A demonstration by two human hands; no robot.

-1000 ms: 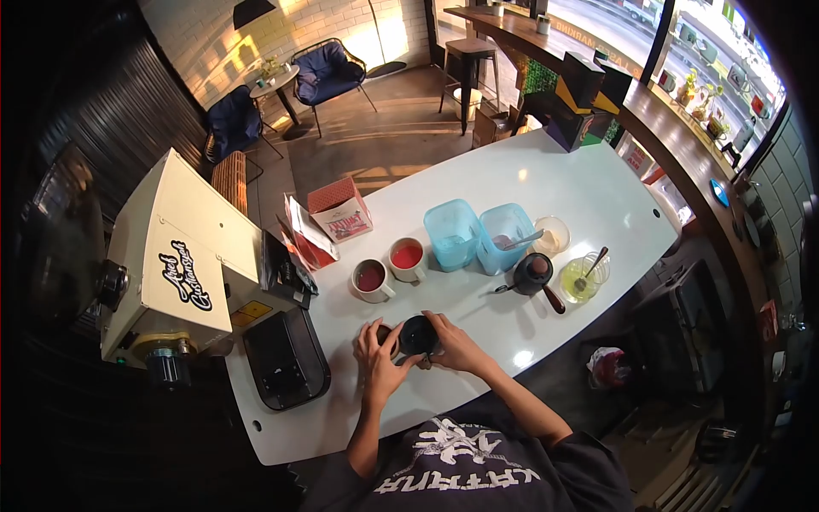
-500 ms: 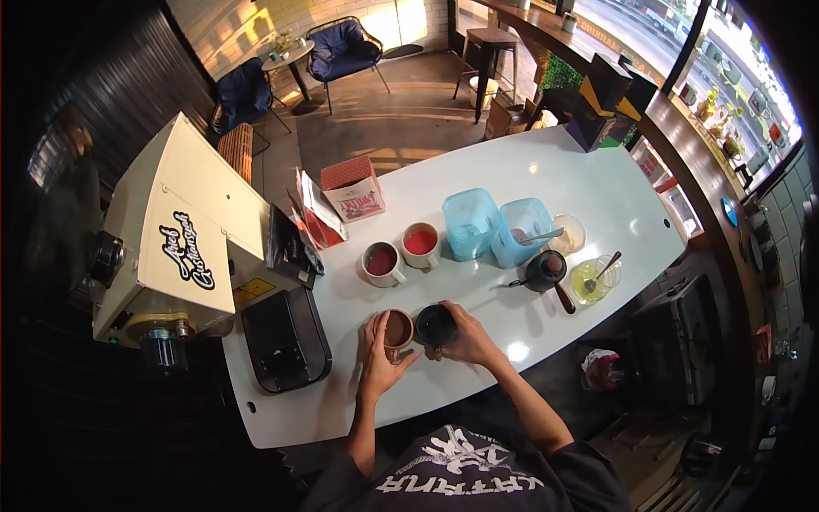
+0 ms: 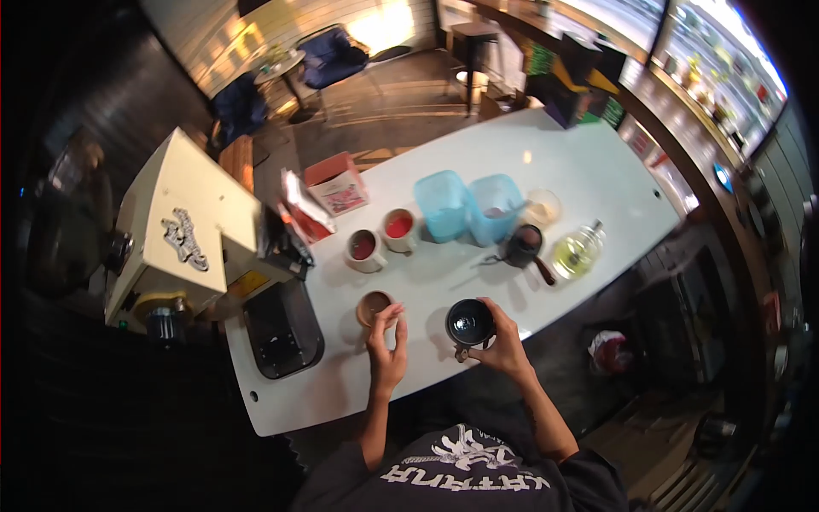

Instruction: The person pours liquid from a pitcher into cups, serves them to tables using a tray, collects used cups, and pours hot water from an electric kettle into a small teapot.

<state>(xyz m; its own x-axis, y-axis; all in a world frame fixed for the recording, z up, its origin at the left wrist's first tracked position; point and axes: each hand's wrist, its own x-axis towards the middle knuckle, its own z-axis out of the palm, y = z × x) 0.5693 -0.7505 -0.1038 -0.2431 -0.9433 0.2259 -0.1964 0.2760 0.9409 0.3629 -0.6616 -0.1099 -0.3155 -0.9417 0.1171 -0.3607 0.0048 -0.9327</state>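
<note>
My right hand is wrapped round a dark cup, which it holds over the white table. My left hand is at the near side of a brown cup, fingers apart and fingertips at or just over its rim; whether they touch is unclear. Beyond them stand two white mugs, one with dark red liquid and one with brighter red liquid. To their right are two light blue containers.
A cream machine and a black tray occupy the left side. A red and white box stands at the back. Toward the right are a dark pot with a handle and a glass with yellow-green liquid.
The dark cup has moved right, away from the brown cup, in my right hand. My left hand has loosened from around the brown cup, and the camera view has shifted.
</note>
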